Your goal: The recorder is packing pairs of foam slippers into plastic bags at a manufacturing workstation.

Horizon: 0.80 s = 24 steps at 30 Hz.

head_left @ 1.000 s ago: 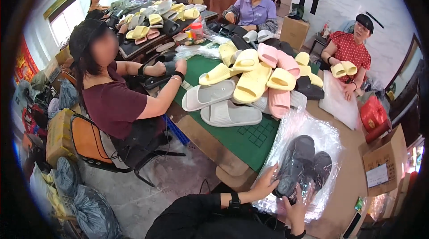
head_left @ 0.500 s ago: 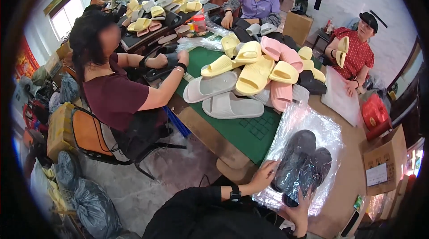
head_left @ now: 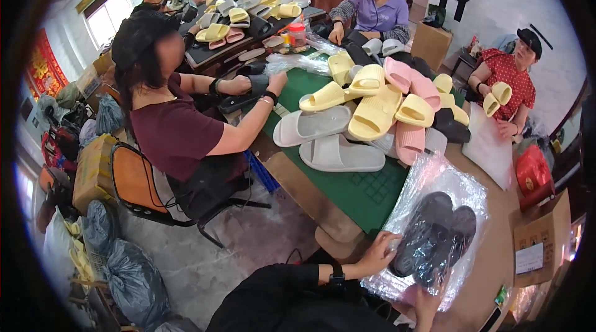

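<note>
White-walled workroom [head_left: 496, 6] crowded with footwear: across the center of the frame, yellow, pink and gray slides [head_left: 375, 112] are heaped on a green mat [head_left: 372, 198] over a brown surface [head_left: 496, 239], with another pile of slides [head_left: 239, 15] at the upper center. At the lower right, a pair of black slippers [head_left: 428, 223] lies side by side under clear plastic wrapping [head_left: 428, 174]. The person's left hand [head_left: 379, 252], a dark watch [head_left: 337, 274] on its wrist, touches the wrapping's left edge beside the slippers; whether that grip is closed on the film cannot be told. The right hand [head_left: 428, 298] is at the wrapping's lower edge, near the slippers' lower ends, its fingers blurred and partly veiled by plastic, so its grip cannot be made out. At left, a co-worker in maroon [head_left: 174, 115] sits on an orange-backed chair [head_left: 139, 180]; at upper right, another in red [head_left: 510, 74] holds yellow slides [head_left: 498, 97]. An open cardboard box [head_left: 540, 242] stands at the right edge.
</note>
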Each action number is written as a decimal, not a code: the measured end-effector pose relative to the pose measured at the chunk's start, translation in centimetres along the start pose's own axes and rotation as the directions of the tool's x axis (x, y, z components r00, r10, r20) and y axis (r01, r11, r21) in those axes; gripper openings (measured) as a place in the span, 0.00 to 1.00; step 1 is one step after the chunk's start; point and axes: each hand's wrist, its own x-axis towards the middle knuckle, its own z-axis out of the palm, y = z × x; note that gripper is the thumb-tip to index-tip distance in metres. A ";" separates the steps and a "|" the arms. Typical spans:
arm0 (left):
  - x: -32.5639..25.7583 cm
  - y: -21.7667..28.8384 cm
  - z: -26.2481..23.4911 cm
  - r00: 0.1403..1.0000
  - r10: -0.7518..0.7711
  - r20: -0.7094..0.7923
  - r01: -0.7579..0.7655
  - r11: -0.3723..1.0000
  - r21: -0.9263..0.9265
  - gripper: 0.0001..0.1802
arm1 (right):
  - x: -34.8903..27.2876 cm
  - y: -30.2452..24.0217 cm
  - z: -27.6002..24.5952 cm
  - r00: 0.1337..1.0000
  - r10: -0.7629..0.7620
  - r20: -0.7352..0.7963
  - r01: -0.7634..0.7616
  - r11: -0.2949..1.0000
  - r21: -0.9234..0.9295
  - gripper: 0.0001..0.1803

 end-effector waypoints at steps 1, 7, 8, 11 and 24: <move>-0.1 -0.1 0.0 1.000 -0.004 0.002 0.004 1.000 0.000 0.26 | 0.7 -1.0 0.1 0.996 0.046 -0.081 -0.047 0.999 -0.004 0.31; -0.3 0.9 -0.2 0.997 -0.069 0.044 0.066 0.995 0.073 0.28 | 0.7 -0.8 2.3 0.976 0.023 -0.216 -0.063 0.982 -0.181 0.09; -0.4 1.2 -0.3 0.996 -0.069 0.058 0.065 0.995 0.074 0.28 | 0.9 -2.8 2.1 0.993 0.096 -0.061 -0.096 0.995 -0.003 0.08; -0.4 1.1 -0.3 0.996 0.082 0.036 -0.088 0.975 0.206 0.25 | 1.0 -6.0 2.7 0.980 0.158 0.120 -0.172 0.979 0.114 0.06; -0.5 0.7 0.2 0.992 0.106 0.073 -0.126 0.921 0.369 0.21 | 0.7 -7.1 4.0 0.993 -0.085 0.075 0.096 0.984 -0.150 0.16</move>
